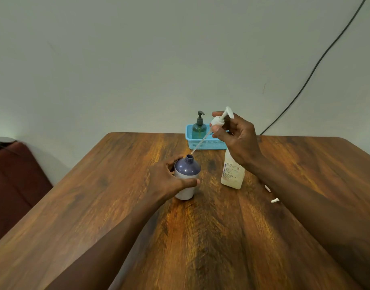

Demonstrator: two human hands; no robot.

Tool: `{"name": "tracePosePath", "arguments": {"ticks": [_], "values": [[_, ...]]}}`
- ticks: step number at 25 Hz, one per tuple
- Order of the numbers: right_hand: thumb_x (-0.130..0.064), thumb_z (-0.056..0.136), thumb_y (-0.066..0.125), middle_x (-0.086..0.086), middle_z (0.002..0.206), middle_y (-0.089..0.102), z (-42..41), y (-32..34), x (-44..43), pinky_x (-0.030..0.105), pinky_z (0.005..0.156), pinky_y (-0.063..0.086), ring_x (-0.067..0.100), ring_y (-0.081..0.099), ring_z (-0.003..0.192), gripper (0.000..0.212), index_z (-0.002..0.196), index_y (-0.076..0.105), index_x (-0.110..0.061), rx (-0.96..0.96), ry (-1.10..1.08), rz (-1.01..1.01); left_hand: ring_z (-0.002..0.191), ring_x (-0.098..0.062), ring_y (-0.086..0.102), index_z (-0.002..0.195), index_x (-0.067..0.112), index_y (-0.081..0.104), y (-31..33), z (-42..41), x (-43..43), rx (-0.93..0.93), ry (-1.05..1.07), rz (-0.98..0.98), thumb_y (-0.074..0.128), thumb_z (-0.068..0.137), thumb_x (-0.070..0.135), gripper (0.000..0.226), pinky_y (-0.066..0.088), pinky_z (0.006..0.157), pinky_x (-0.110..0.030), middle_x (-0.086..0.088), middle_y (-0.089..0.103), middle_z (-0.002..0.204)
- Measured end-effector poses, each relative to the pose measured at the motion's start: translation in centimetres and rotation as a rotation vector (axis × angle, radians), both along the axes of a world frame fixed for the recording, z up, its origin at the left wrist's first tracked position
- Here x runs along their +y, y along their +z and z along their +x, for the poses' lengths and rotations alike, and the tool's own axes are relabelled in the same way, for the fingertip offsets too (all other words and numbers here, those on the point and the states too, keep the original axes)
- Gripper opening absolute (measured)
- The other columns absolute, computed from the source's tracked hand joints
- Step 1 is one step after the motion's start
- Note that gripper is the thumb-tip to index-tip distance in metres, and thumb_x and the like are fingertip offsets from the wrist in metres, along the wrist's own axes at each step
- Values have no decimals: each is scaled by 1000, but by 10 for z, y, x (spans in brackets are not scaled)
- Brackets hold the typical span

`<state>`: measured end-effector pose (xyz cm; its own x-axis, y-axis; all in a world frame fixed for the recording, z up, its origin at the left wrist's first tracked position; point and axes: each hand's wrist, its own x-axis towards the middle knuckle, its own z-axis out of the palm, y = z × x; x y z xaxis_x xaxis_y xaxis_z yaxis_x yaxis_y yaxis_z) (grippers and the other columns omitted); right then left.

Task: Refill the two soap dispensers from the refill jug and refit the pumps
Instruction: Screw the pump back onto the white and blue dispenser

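On the wooden surface [201, 237], a blue basket [203, 144] at the far edge held a green dispenser [199, 129], its top fitted. Nearer stood the jug [232, 174], partly behind the right hand [238, 139]. The left hand [169, 181] gripped the purple bottle [187, 170], upright, neck open. The right hand pinched the white pump [218, 120], tilted, its tube tip just above and beside that neck.

Looks like an ordinary room in somebody's home: wood-grain surface [201, 237] up against a plain pale wall [138, 59], dark red seat [14, 174] off to the left, a black cable [311, 74] running down the wall, and a blue plastic basket [213, 144] holding a green pump bottle [199, 129].
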<state>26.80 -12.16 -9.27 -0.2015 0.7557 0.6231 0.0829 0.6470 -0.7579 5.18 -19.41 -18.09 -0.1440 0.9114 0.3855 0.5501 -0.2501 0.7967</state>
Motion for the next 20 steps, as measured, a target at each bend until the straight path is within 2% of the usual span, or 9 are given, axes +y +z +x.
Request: {"name": "tracePosePath", "arguments": {"ticks": [3,5,8,12,15,18,20], "values": [[-15,95,67,6,110,76,-4,7,-7,50,94,60,23,74,106,25,117,69,-27,59,64,-26,106,-6,66,135,24,64,1,2,3,25,10,-14,91,55,57,92,54,84,-19,7,71,122],[-13,96,66,8,109,75,-3,9,-10,46,92,61,22,73,105,24,117,69,-24,100,85,-40,105,-8,66,136,23,64,1,2,4,35,23,-14,95,58,47,87,52,82,-16,5,71,123],[-10,97,64,6,107,74,-2,12,-11,38,87,62,18,73,101,23,119,68,-18,128,100,-60,103,-6,64,135,23,64,0,2,5,36,46,0,96,60,44,84,48,79,-11,6,71,121],[-6,97,66,10,113,73,-5,7,-8,41,89,62,23,73,107,32,128,65,-12,0,150,-115,106,-8,66,135,24,64,4,5,3,30,28,15,96,60,45,85,56,85,-21,7,71,122],[-4,95,70,3,112,76,-9,0,-10,37,89,62,20,73,108,32,122,67,-21,-84,191,-157,102,0,67,133,29,65,15,15,-1,6,20,65,96,60,47,82,57,83,-20,15,70,116],[-12,92,76,-7,117,76,-9,-4,-11,39,96,61,12,72,112,33,120,70,-28,-181,173,-142,100,6,67,130,32,66,25,21,-4,-12,-9,111,96,59,48,79,58,81,-17,20,71,112],[-21,90,79,-9,115,76,-6,-3,-9,40,94,61,10,72,109,28,117,75,-24,-262,140,-116,99,5,69,130,31,68,30,23,-5,-14,-16,126,96,59,48,78,60,81,-19,18,73,112]]}}
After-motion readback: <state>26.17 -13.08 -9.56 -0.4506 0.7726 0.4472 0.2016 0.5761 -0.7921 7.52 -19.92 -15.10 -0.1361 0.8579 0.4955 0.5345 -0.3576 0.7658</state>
